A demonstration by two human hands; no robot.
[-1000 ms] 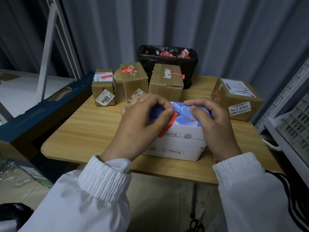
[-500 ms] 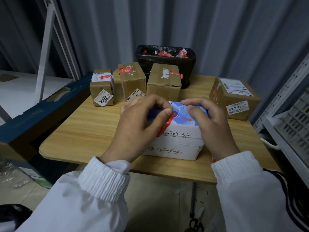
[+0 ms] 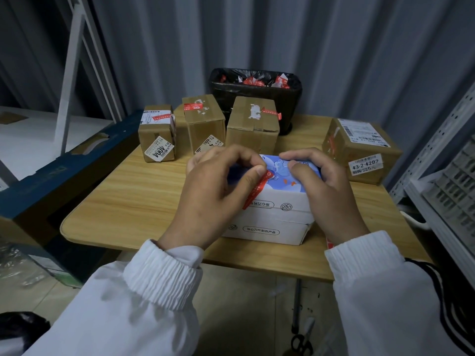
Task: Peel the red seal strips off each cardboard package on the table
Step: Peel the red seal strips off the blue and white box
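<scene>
Two white boxes are stacked at the table's front; the upper white box (image 3: 282,199) has a blue printed top. A red seal strip (image 3: 257,190) runs from that top down its front face. My left hand (image 3: 213,199) pinches the strip's upper end between thumb and curled fingers. My right hand (image 3: 326,186) grips the box's right side, thumb pressed on the top. Behind stand brown cardboard packages with red strips: a small left package (image 3: 156,134), a middle package (image 3: 205,124), another package (image 3: 253,124), and a right package (image 3: 359,150).
A black-lined bin (image 3: 257,98) holding peeled red strips stands at the back of the wooden table (image 3: 128,201). A blue carton (image 3: 38,186) lies left of the table, metal shelving (image 3: 442,176) right. Scissors (image 3: 300,343) lie on the floor below.
My left thumb and fingers have closed tighter on the strip's upper end. Both hands stay on the white box.
</scene>
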